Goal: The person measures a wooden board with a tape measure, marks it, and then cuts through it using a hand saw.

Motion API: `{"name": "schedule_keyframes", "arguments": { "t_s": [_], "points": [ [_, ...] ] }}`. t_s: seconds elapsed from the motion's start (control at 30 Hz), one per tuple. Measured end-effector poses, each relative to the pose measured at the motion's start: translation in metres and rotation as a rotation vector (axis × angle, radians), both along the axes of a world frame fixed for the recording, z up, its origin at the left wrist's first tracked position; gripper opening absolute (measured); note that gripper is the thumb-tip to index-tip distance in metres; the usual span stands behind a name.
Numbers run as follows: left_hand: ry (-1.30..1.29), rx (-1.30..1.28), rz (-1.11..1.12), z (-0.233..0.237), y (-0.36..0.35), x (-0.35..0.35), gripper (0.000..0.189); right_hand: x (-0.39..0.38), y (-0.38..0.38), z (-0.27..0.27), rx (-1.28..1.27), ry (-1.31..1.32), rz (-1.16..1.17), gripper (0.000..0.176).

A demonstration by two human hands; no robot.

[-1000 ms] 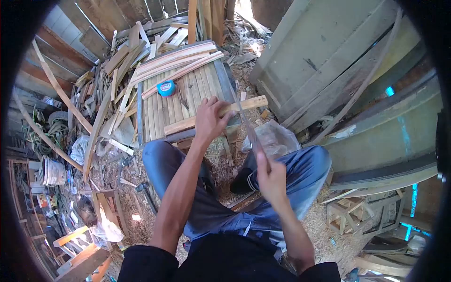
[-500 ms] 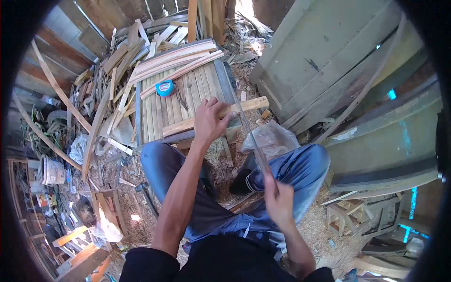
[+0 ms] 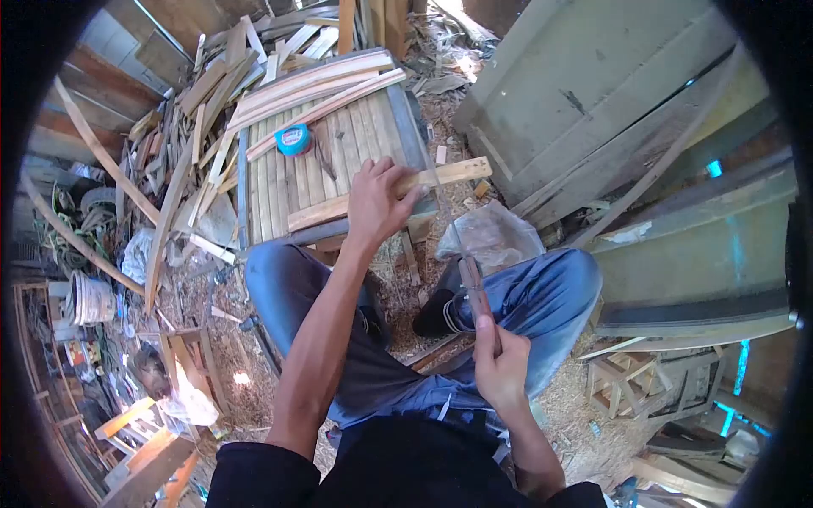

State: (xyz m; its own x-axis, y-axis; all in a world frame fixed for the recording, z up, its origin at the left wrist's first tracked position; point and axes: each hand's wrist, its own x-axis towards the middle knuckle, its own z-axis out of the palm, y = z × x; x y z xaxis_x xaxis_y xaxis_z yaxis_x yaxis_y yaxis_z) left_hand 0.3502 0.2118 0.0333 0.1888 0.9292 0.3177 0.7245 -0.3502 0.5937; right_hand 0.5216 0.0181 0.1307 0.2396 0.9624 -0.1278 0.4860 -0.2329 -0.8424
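My left hand (image 3: 378,201) grips a narrow wooden strip (image 3: 318,213) and presses it across the near edge of a low slatted table (image 3: 356,135). The strip's right end sticks out past the table. In my right hand (image 3: 501,362) is the handle of a handsaw (image 3: 472,284), held between my knees. Its thin blade, seen nearly edge-on, runs up and away across the strip just right of my left thumb. Whether the teeth have cut into the wood cannot be made out. A blue tape measure (image 3: 293,140) lies on the slats beyond my left hand.
Several long strips (image 3: 309,95) lie across the table's far end. Scrap wood (image 3: 216,110) is heaped behind and left. A clear plastic bag (image 3: 491,237) sits on the shavings near my right knee. Large wooden panels (image 3: 584,102) lean at the right.
My right hand has stayed nearly in place while the saw has turned slightly, showing more of its handle. My left hand keeps its hold on the strip. The view has shifted slightly.
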Motion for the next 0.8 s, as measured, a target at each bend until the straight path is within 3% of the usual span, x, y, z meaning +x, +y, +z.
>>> {"name": "schedule_keyframes", "arguments": {
  "t_s": [0.13, 0.23, 0.33, 0.4, 0.5, 0.6, 0.7, 0.8],
  "points": [
    [-0.011, 0.031, -0.032, -0.002, -0.001, 0.005, 0.028, -0.010, 0.059, -0.030, 0.068, -0.048, -0.020, 0.054],
    [-0.017, 0.013, -0.026, 0.002, 0.001, 0.003, 0.028, -0.020, 0.088, -0.024, 0.019, -0.032, -0.006, 0.056],
    [-0.011, -0.012, -0.014, 0.002, 0.000, 0.003, 0.030, -0.011, 0.042, -0.019, 0.161, -0.016, -0.030, 0.055],
    [-0.012, -0.001, -0.009, 0.002, -0.001, 0.003, 0.030, 0.006, -0.005, -0.011, -0.038, 0.021, -0.027, 0.053],
    [-0.015, 0.012, -0.021, 0.001, -0.003, 0.001, 0.030, 0.007, -0.007, -0.011, -0.141, 0.095, -0.053, 0.052],
    [-0.024, 0.034, -0.043, 0.000, -0.001, 0.004, 0.029, -0.008, 0.065, -0.024, -0.055, 0.077, -0.051, 0.060],
    [-0.025, -0.013, -0.050, 0.006, -0.001, 0.001, 0.028, -0.019, 0.081, -0.023, 0.016, 0.022, -0.014, 0.063],
    [0.002, -0.032, -0.037, 0.007, 0.003, 0.003, 0.028, -0.006, 0.024, -0.013, 0.051, -0.025, -0.019, 0.044]
  ]
}}
